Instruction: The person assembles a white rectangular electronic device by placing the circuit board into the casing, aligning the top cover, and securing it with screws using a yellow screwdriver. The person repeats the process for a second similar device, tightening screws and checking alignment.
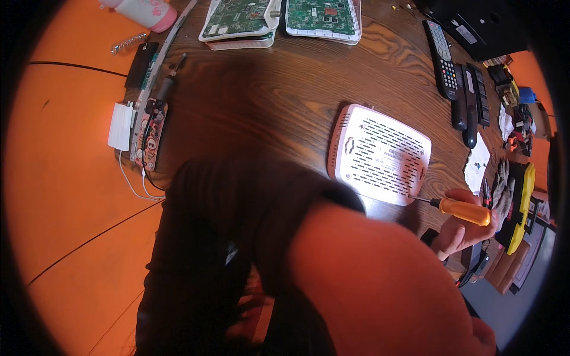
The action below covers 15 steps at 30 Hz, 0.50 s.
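A yellow-handled screwdriver (465, 212) lies in my right hand (466, 232), its fingers closed round the handle. The metal shaft points left, with its tip at the near right corner of a white vented router-like case (380, 155). That case rests on the table with its slotted, labelled side up. My left forearm, blurred and bare below a black pushed-up sleeve, crosses the lower middle close to the camera. At the lower right edge, only a dark bit of what seems to be my left hand (484, 338) shows; its fingers are not clear.
Two opened cases with green circuit boards (240, 18) (323, 16) stand at the far edge of the wooden table (267, 101). Remote control (440, 56), black handset (469, 113) and yellow-black tool case (522, 207) lie right. A power bank-like patterned block (151, 133) with cables lies left.
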### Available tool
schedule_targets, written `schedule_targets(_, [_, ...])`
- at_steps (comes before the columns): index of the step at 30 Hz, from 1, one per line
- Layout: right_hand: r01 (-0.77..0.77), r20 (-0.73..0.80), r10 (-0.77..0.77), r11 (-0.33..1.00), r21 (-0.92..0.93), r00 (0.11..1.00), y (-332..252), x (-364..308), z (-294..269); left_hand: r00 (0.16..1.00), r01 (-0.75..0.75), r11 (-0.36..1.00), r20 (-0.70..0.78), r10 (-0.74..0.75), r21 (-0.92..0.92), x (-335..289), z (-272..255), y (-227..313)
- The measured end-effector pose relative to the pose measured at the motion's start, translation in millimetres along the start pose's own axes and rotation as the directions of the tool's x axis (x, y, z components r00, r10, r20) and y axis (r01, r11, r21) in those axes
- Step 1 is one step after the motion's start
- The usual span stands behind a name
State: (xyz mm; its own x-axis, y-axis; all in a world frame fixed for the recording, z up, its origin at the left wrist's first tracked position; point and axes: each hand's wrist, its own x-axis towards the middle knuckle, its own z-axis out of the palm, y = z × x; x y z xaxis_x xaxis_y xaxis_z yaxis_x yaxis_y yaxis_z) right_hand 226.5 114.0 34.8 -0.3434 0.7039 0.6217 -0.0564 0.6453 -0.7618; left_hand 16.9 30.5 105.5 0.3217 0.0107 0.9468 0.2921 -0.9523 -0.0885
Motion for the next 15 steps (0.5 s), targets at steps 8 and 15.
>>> schedule_targets(8, [-0.026,-0.163,0.016,0.998,-0.060,0.987,-3.7,-10.0,-4.8,0.885,0.324,0.945,-0.340,-0.318,-0.039,-66.5,-34.3,-42.2])
schedule_targets(15, [-0.068,0.037,0.070,0.997,-0.046,0.997,-14.7,-2.1,1.4,0.463,0.885,0.449,-0.148,-0.874,0.120,-142.1,-18.6,-62.0])
